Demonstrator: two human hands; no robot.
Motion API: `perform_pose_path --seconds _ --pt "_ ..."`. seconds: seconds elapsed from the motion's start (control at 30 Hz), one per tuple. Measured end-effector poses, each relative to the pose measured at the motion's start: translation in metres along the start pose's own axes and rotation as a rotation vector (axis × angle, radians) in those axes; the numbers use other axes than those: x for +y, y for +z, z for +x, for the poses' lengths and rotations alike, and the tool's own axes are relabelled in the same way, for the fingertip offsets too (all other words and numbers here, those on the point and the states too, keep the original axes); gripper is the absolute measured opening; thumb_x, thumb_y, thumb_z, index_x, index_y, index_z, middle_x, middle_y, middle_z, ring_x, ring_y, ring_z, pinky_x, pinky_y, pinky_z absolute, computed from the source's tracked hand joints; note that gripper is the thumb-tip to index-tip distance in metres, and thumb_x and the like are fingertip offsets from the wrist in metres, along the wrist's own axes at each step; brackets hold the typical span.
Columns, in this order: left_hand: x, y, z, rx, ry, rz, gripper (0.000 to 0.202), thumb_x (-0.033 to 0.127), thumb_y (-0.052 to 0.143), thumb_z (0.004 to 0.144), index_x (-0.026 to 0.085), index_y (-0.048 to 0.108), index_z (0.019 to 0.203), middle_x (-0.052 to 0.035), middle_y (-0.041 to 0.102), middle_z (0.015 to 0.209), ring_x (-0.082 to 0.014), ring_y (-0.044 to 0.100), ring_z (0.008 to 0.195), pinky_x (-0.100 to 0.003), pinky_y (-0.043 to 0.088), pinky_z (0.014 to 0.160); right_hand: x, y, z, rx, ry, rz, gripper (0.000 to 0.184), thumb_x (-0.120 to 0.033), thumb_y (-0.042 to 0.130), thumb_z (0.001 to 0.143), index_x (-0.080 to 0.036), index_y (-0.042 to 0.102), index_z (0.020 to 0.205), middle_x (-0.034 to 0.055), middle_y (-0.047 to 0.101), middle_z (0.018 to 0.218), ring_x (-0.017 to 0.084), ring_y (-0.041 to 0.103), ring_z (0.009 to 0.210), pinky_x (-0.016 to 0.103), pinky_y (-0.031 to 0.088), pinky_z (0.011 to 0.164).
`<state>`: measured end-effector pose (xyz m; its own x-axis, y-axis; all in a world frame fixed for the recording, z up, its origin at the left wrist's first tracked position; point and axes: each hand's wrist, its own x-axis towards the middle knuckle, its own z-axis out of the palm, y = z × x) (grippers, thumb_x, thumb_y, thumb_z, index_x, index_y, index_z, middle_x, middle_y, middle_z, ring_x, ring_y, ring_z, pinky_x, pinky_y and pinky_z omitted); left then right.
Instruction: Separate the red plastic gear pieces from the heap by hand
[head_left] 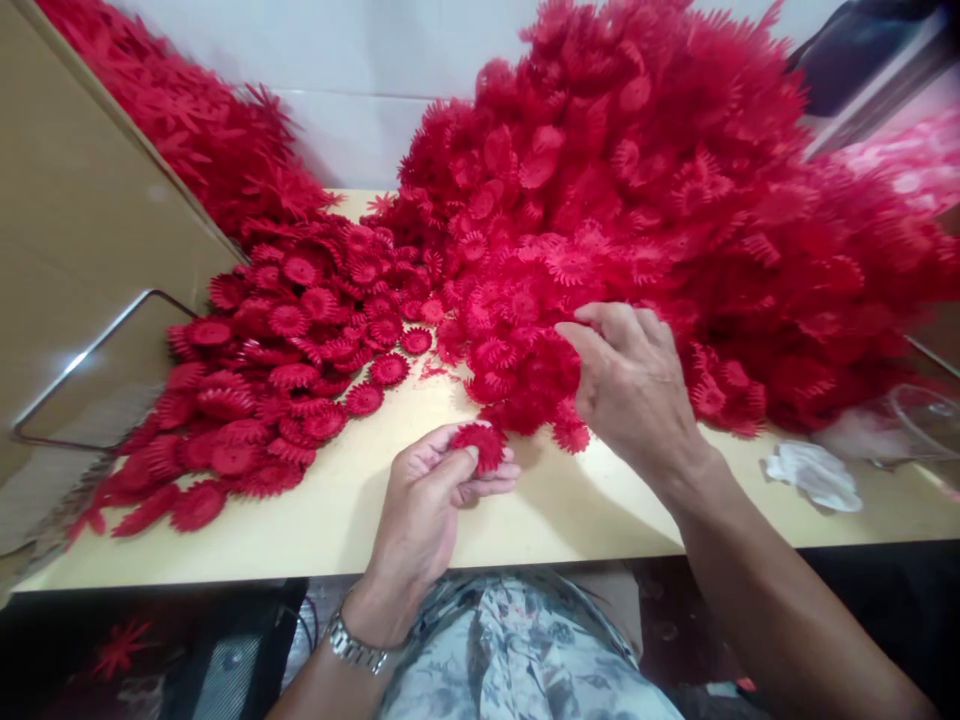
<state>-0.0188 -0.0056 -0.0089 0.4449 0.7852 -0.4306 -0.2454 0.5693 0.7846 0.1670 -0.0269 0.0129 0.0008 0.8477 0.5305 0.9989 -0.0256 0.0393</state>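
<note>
My left hand [435, 480] pinches a round red artificial flower piece [484, 447] with a toothed edge between thumb and fingers, just above the table. My right hand [634, 385] hovers at the front of a large heap of thin red petal pieces [517, 310]. Its thumb and index finger are curved with a small gap between the tips, and nothing shows in them; the other fingers are partly hidden. To the left lies a spread of thicker round red flower pieces [300, 375], several layers deep.
A cardboard box wall [97, 220] with a bent metal wire [82, 360] borders the left side. Red star-shaped pieces [202, 130] are heaped behind it. On the right lie a crumpled white tissue [814, 475] and a clear plastic container [922, 420]. The pale tabletop [315, 530] ends near my lap.
</note>
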Motion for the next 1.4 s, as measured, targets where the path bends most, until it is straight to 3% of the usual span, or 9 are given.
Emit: perform_pose_path --seconds 0.23,0.53,0.6,0.73,0.83,1.0,1.2,1.3,1.4 --pt "-0.003 0.000 0.003 0.034 0.008 -0.048 0.015 0.018 0.068 0.064 0.012 0.059 0.075 -0.0007 0.064 0.057 -0.0157 0.064 0.047 -0.024 0.052 0.048 0.005 0.002 -0.012 0.025 -0.009 0.076 0.040 -0.004 0.048 0.072 -0.022 0.060 0.105 0.0083 0.061 0.106 0.026 0.051 0.099 0.040 0.040 0.077" --pt "-0.010 0.001 -0.002 0.060 0.066 0.072 0.024 0.030 0.067 0.068 0.015 0.053 0.057 0.0052 0.051 0.044 -0.0059 0.043 0.030 -0.016 0.032 0.029 -0.013 -0.008 -0.021 0.136 -0.052 0.401 0.034 -0.002 0.046 0.078 -0.020 0.061 0.102 0.0080 0.064 0.093 0.020 0.057 0.087 0.037 0.046 0.076" --pt "-0.010 0.001 -0.002 0.079 0.084 0.102 0.026 0.032 0.068 0.068 0.015 0.053 0.056 0.0061 0.048 0.044 -0.0043 0.039 0.031 -0.015 0.030 0.029 -0.026 -0.012 -0.022 0.065 -0.010 0.585 0.027 -0.008 0.046 0.082 -0.020 0.060 0.102 0.0063 0.063 0.087 0.017 0.057 0.081 0.032 0.048 0.071" --pt "-0.012 0.000 -0.002 0.088 0.130 0.152 0.034 0.040 0.069 0.067 0.015 0.052 0.051 0.0067 0.043 0.041 -0.0036 0.035 0.034 -0.013 0.027 0.029 -0.046 -0.011 -0.022 -0.263 0.079 0.956 0.008 -0.024 0.055 0.083 -0.017 0.059 0.085 0.0011 0.060 0.072 0.012 0.056 0.067 0.023 0.045 0.061" --pt "-0.014 -0.001 -0.003 0.065 0.123 0.144 0.037 0.045 0.066 0.069 0.016 0.052 0.052 0.0071 0.042 0.040 -0.0037 0.034 0.032 -0.014 0.028 0.029 -0.050 -0.006 -0.023 -0.362 0.109 1.066 0.011 -0.022 0.055 0.083 -0.017 0.055 0.073 -0.0024 0.056 0.065 0.009 0.051 0.059 0.019 0.041 0.054" --pt "-0.015 -0.001 -0.005 -0.093 0.100 0.118 0.020 0.035 0.065 0.073 0.016 0.058 0.070 0.0037 0.056 0.047 -0.0090 0.051 0.038 -0.018 0.041 0.038 -0.051 -0.004 -0.026 -0.233 0.164 0.945 0.012 -0.015 0.049 0.083 -0.018 0.054 0.072 -0.0032 0.050 0.059 0.008 0.046 0.053 0.020 0.037 0.051" --pt "-0.010 -0.002 -0.006 0.004 0.083 0.087 0.021 0.026 0.067 0.069 0.015 0.053 0.059 0.0038 0.054 0.045 -0.0083 0.047 0.032 -0.018 0.037 0.030 -0.022 -0.003 -0.011 0.192 0.205 0.460 0.013 -0.015 0.045 0.085 -0.019 0.054 0.078 0.0005 0.050 0.062 0.013 0.048 0.056 0.025 0.040 0.054" --pt "-0.009 -0.003 -0.006 0.038 0.075 0.099 0.020 0.025 0.068 0.068 0.014 0.053 0.058 0.0050 0.052 0.045 -0.0054 0.043 0.030 -0.015 0.031 0.029 0.002 -0.002 -0.003 0.195 0.138 0.196 0.017 -0.014 0.043 0.085 -0.019 0.059 0.087 0.0063 0.056 0.075 0.019 0.054 0.073 0.032 0.044 0.066" --pt "-0.008 -0.003 -0.005 0.107 0.076 0.110 0.023 0.026 0.069 0.067 0.015 0.051 0.057 0.0066 0.048 0.045 -0.0027 0.036 0.030 -0.013 0.025 0.028 0.009 -0.005 -0.003 0.185 0.116 0.161 0.020 -0.017 0.046 0.084 -0.019 0.061 0.098 0.0103 0.058 0.090 0.023 0.054 0.087 0.038 0.045 0.076"
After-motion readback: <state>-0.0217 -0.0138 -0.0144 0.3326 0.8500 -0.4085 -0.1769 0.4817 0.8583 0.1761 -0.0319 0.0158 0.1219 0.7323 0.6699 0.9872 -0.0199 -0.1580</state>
